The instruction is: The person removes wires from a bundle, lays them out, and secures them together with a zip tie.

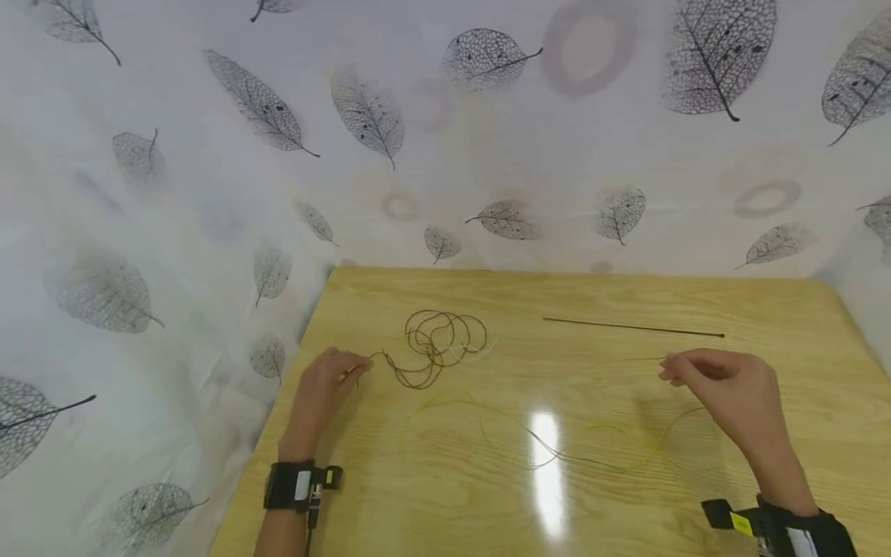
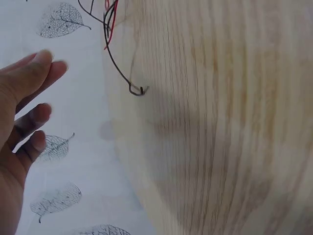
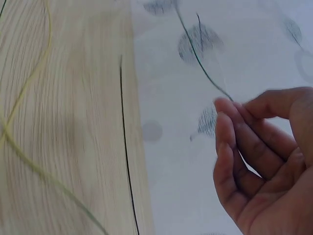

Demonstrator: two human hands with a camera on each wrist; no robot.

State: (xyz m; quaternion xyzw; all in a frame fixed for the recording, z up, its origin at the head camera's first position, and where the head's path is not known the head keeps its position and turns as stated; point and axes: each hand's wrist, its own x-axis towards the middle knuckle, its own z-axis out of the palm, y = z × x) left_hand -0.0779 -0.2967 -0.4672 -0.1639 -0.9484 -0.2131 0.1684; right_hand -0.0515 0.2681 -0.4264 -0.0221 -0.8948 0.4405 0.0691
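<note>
My right grip pinches a thin green wire above the wood-grain surface; my left grip, fingers apart, is near coiled wires; leaf-printed sheeting rises beyond.

From my station, a white glare streak burns into the wood-grain tabletop; the right hand casts soft shadow, and the near yellow strand blurs.

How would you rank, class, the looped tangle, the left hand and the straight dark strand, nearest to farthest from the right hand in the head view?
1. Straight dark strand: just beyond the right hand, leftward.
2. Looped tangle: left of centre.
3. Left hand: further left.
</note>
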